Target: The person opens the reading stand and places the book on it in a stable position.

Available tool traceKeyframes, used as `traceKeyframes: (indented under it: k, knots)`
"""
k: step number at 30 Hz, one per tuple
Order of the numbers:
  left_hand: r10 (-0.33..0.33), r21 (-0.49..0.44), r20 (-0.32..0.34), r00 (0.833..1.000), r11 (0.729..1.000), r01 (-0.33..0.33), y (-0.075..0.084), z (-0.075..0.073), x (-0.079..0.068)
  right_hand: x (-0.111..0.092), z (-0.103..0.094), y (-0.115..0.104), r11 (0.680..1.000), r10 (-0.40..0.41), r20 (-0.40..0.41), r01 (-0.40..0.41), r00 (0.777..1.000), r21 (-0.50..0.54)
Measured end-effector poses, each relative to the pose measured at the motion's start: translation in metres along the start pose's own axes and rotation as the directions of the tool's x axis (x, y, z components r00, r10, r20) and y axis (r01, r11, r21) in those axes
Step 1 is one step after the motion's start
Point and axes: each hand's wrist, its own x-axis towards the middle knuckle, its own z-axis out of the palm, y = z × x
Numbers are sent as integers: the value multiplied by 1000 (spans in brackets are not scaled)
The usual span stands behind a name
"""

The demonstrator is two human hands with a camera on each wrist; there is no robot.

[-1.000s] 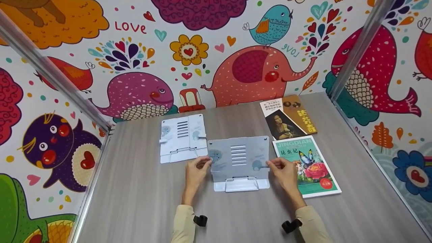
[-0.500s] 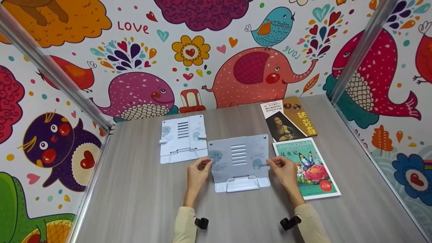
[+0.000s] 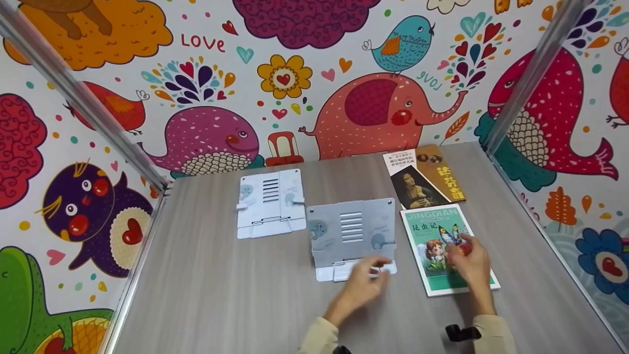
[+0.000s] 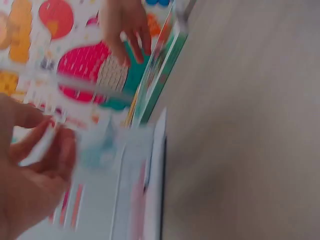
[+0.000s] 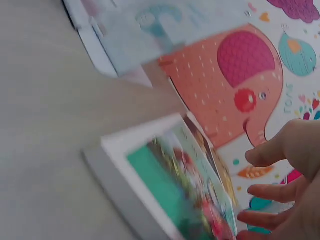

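Observation:
A pale grey-blue metal book stand (image 3: 329, 248) stands with its slotted back panel raised and a lip along its front. My left hand (image 3: 362, 287), blurred, is over the front right of this stand with its fingers loosely bent and nothing held. In the left wrist view, that hand (image 4: 37, 175) overlaps the stand's panel (image 4: 100, 200). A green paperback (image 3: 420, 265) with a butterfly and pink flower on its cover lies to the right of the stand. Above the paperback is my right hand (image 3: 474, 263). In the right wrist view, its fingers (image 5: 272, 192) are spread beside the book.
Behind and left, a second, similar book stand (image 3: 260, 206) lies lower on the table (image 3: 206, 285). Two overlapping books, one with a portrait (image 3: 410, 184) and one brown (image 3: 449, 179), lie beyond the green paperback. A cartoon-patterned wall (image 3: 295, 54) and metal rails (image 3: 135, 265) enclose the table.
Both hands have let go of the front stand's sides. My left hand has moved right, across the stand's front, and my right hand has moved right over the green paperback.

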Motion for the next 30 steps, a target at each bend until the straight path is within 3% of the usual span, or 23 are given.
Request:
traceKeyframes:
  k: [1, 3, 5, 9, 13, 16, 21, 26, 30]
  knots:
    - [-62, 20, 74, 995, 998, 61, 4, 11, 0, 1, -5, 5, 1000, 7, 17, -7, 1000, -25]
    - [-175, 73, 168, 970, 984, 165, 11, 29, 2, 1, -13, 12, 998, 26, 73, -21, 997, -59]
    - [-278, 87, 204, 939, 960, 265, 15, 46, 6, 1, -19, 17, 995, 52, 137, -40, 989, -91]
    - [-380, -63, 213, 900, 914, 401, 21, 71, 17, 0, -25, 23, 990, 80, 223, -51, 972, -131]
    - [-405, -205, 194, 893, 874, 441, 24, 83, 24, 2, -29, 24, 989, 61, 237, -28, 970, -142]
    - [-450, -271, 110, 886, 844, 462, 26, 87, 26, 6, -34, 25, 987, 75, 257, -36, 963, -156]
    - [-535, -347, -36, 844, 799, 491, 28, 92, 28, 10, -51, 32, 980, 174, 322, -133, 930, -146]
    - [-563, -401, -73, 823, 772, 493, 30, 96, 32, 10, -62, 40, 970, 239, 388, -197, 890, -145]
    - [-563, -403, -63, 824, 770, 495, 28, 95, 35, 11, -64, 45, 971, 235, 420, -197, 876, -133]
